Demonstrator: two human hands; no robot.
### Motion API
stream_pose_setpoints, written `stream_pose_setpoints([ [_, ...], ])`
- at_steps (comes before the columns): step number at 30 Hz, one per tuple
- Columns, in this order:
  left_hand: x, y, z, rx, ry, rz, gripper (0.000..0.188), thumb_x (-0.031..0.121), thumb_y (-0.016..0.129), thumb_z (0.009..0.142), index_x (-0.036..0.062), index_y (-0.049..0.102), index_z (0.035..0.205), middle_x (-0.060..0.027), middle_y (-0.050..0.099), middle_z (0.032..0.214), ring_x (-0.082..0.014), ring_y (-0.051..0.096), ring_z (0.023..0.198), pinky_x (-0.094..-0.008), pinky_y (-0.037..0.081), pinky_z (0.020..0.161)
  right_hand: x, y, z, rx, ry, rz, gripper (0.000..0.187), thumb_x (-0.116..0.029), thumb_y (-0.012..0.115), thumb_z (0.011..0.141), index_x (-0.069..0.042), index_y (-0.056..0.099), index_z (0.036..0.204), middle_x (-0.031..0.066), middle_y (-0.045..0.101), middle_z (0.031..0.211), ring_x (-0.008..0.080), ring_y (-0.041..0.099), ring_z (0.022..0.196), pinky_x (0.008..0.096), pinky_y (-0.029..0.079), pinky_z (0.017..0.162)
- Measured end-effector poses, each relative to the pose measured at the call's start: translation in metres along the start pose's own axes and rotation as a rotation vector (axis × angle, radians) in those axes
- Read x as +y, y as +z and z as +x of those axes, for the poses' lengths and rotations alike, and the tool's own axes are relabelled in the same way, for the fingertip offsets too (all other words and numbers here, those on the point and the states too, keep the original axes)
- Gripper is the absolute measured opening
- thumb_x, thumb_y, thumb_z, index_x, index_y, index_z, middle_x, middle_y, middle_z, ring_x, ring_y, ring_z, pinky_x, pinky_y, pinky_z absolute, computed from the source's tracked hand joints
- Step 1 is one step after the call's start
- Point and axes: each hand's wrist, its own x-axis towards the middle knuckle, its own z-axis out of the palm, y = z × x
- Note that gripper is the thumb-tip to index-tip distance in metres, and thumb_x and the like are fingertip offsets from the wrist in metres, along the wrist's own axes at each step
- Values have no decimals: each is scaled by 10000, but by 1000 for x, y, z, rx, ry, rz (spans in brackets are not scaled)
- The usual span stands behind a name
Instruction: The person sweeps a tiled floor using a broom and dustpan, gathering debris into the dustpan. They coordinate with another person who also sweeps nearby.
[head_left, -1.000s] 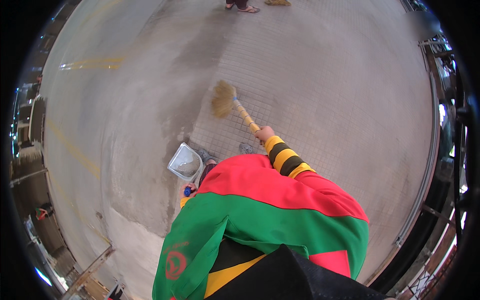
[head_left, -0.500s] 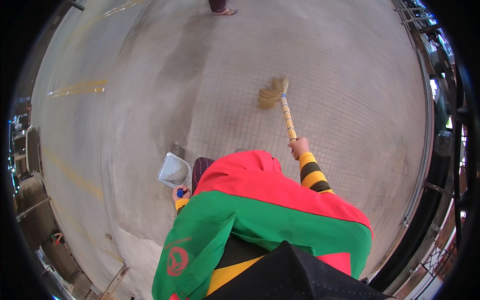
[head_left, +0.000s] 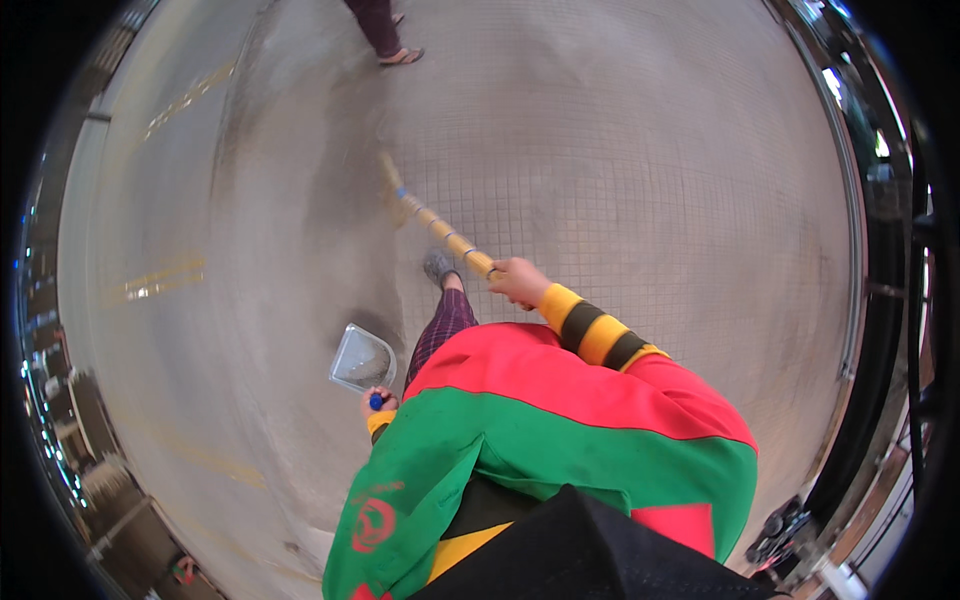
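Fingers of the right hand (head_left: pixel 517 281) wrapped shut around the near end of the broom (head_left: pixel 437 226); fingers of the left hand (head_left: pixel 378 402) closed on the blue grip of the dustpan (head_left: pixel 363 358). Landmark: the person's forward shoe (head_left: pixel 439 266). Tiled floor (head_left: pixel 650 180) lies all around it, paler smooth concrete to its left. Broom: yellow handle with dark bands, long axis running from the right hand, just right of the shoe, up and to the left, head end pointing away from the person; head blurred, shape not readable. Right hand is the nearer one to it. Dustpan: clear, below-left of the shoe, mouth facing away. Another person's sandalled foot (head_left: pixel 402 56) far beyond the shoe.
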Motion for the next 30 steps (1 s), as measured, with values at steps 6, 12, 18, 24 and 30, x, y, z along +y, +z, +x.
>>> stream_pose_setpoints([
  [6, 21, -18, -2, -65, -83, 93, 144, 77, 577, 677, 65, 435, 694, -35, 461, 595, -168, 453, 537, -260, 387, 475, 48, 69, 48, 66, -99, -282, 355, -221, 647, 656, -56, 633, 970, 179, 640, 837, 339, 621, 783, 394, 503, 684],
  [12, 18, 3, -46, 39, -126, 25, 154, 39, 575, 695, 10, 442, 767, -52, 456, 624, -154, 476, 552, -248, 404, 464, 155, 47, 33, 157, 335, -81, 367, -212, 664, 666, -60, 634, 998, 120, 644, 744, 220, 627, 578, 338, 518, 558],
  [18, 6, 42, -62, 5, -243, 183, 188, 29, 559, 721, -15, 437, 857, -104, 508, 768, -133, 507, 555, -243, 428, 461, 239, -3, -72, 430, 594, 301, 306, -129, 672, 685, -39, 639, 975, 58, 584, 625, 145, 537, 440, 298, 447, 411],
  [24, -2, 77, -55, 5, -259, 337, 188, 35, 554, 715, -33, 438, 846, -89, 486, 691, -144, 462, 540, -244, 419, 482, 271, -16, -137, 698, 764, 461, 300, -125, 668, 698, -36, 636, 983, 64, 576, 603, 138, 533, 436, 305, 420, 397],
  [30, -15, 87, -41, 59, -339, 433, 182, 28, 557, 724, -5, 439, 859, -108, 503, 771, -132, 507, 562, -246, 434, 462, 286, 2, -210, 700, 795, 423, 427, -147, 669, 710, -52, 584, 1117, 78, 556, 564, 147, 538, 441, 315, 422, 409],
])
